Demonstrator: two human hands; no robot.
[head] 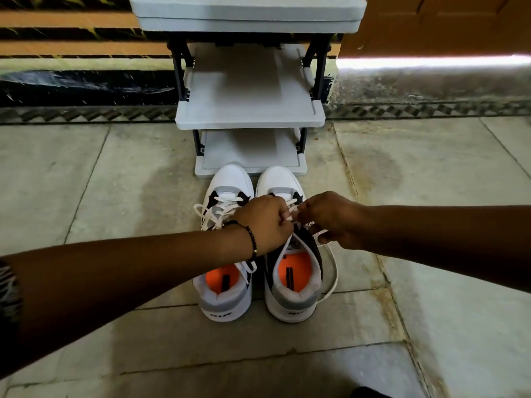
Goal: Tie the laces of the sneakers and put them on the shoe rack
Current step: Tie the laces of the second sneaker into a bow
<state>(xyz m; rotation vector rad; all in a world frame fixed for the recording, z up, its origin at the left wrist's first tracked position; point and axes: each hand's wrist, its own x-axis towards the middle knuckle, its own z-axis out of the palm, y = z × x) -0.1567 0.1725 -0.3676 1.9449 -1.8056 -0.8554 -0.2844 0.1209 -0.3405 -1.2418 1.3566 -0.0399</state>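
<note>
Two white, grey and black sneakers with orange insoles stand side by side on the floor, toes toward the shoe rack (250,117). The left sneaker (225,294) has loose white laces spilling over its left side. Over the tongue of the right sneaker (290,297), my left hand (265,225) and my right hand (330,219) meet, each pinching a white lace end. A long lace loop (333,271) hangs down the right sneaker's outer side. The knot area is hidden by my fingers.
The grey plastic rack has a top lid and two open shelves, the lowest shelf (250,156) just beyond the sneaker toes. Stone floor tiles (115,173) surround the shoes. A wall with a patterned border runs behind the rack, and a wooden door (445,21) is at the back right.
</note>
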